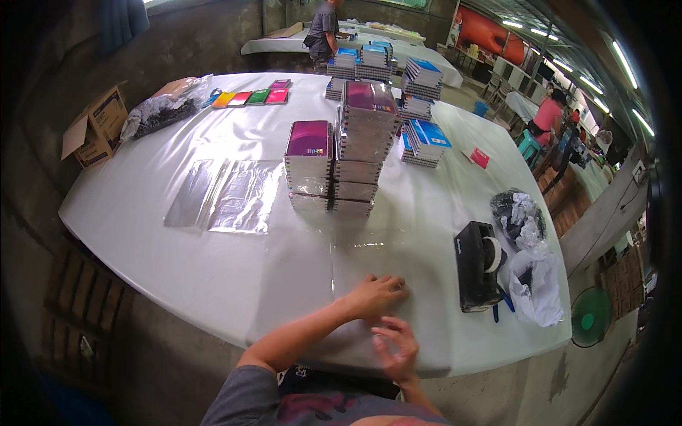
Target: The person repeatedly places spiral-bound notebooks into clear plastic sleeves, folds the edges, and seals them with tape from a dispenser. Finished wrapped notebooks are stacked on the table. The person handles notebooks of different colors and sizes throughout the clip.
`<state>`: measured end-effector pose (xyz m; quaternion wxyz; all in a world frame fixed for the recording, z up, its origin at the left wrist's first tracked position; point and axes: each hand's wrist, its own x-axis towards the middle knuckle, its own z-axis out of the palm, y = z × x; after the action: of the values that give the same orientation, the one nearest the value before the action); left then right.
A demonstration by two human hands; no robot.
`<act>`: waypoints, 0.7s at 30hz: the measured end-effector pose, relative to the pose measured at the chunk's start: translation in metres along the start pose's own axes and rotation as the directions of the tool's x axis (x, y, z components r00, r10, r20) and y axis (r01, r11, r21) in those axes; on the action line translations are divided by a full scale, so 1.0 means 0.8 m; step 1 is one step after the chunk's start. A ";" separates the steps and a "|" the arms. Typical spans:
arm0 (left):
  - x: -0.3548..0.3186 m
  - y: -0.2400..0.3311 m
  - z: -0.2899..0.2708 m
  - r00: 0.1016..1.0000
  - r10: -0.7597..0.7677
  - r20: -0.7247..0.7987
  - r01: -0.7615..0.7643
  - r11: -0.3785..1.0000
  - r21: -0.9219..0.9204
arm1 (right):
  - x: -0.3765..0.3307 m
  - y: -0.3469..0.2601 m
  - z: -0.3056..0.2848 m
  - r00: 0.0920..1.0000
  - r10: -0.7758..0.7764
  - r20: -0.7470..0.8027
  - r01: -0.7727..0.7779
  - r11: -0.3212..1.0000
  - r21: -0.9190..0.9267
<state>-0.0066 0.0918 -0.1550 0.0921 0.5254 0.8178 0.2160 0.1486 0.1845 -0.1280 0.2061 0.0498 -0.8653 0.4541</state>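
Observation:
My left hand [375,295] rests on the table near its front edge. Its fingers are loosely bent, spread over what looks like a clear plastic sheet [332,261] that shows only by glints and a seam. Just nearer to me, my right hand [399,348] is raised a little, with fingers and thumb apart and nothing seen between them. Beyond my hands stand stacks of spiral notebooks with purple covers [310,139], one taller stack [369,96] to the right. To the left lie flat clear plastic sleeves [245,197].
A black tape dispenser [474,266] stands at right, beside a blue-handled tool [506,298] and crumpled plastic bags [534,284]. Blue notebooks [425,135] are stacked farther back. Coloured notebooks [257,97], bundled plastic [167,110] and a cardboard box [99,126] lie far left. People work beyond.

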 end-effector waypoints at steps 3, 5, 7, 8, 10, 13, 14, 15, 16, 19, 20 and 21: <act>-0.001 -0.002 0.004 1.000 0.000 0.003 0.000 0.998 -0.062 | 0.043 0.012 -0.029 0.986 -0.060 -0.157 0.066 0.997 0.033; -0.003 0.000 0.004 1.000 -0.014 0.023 0.016 0.995 -0.098 | 0.085 0.017 -0.038 0.975 0.127 -0.180 -0.077 0.962 0.261; -0.005 -0.002 0.003 0.999 -0.030 0.030 0.034 0.993 -0.112 | 0.140 0.024 -0.043 0.975 0.176 -0.133 -0.104 0.898 0.429; -0.005 0.000 0.001 0.999 -0.021 0.040 0.026 0.993 -0.113 | 0.165 0.030 -0.043 0.965 0.243 -0.098 -0.164 0.851 0.498; -0.004 0.000 -0.002 0.998 -0.016 0.053 0.021 0.995 -0.102 | 0.210 0.042 -0.034 0.942 0.335 -0.006 -0.249 0.714 0.654; -0.008 -0.002 0.004 1.000 -0.009 0.021 0.010 0.997 -0.081 | 0.270 0.067 -0.016 0.880 0.444 0.169 -0.365 0.403 0.839; -0.009 -0.003 0.003 1.000 -0.007 0.018 0.009 0.995 -0.097 | 0.289 0.088 -0.010 0.833 0.499 0.240 -0.412 0.268 0.871; -0.007 -0.004 0.004 1.000 -0.004 0.009 0.005 0.994 -0.106 | 0.308 0.112 -0.007 0.779 0.547 0.307 -0.443 0.132 0.887; -0.006 -0.004 0.006 1.000 -0.001 0.002 0.002 0.993 -0.116 | 0.327 0.140 -0.004 0.748 0.579 0.324 -0.445 0.077 0.892; -0.004 -0.002 0.009 1.000 0.004 0.000 -0.004 0.993 -0.114 | 0.385 0.206 -0.006 0.676 0.706 0.212 -0.321 0.023 0.947; -0.003 -0.002 0.010 1.000 0.004 0.002 -0.004 0.994 -0.107 | 0.404 0.223 -0.002 0.665 0.727 0.171 -0.290 0.041 0.956; -0.002 -0.001 0.010 1.000 0.003 0.001 -0.003 0.994 -0.107 | 0.422 0.238 -0.002 0.652 0.748 0.125 -0.258 0.064 0.964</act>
<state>-0.0036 0.0922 -0.1624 0.1203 0.5210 0.8043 0.2592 -0.2101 0.3306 -0.1372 0.1335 -0.2527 -0.3146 0.9052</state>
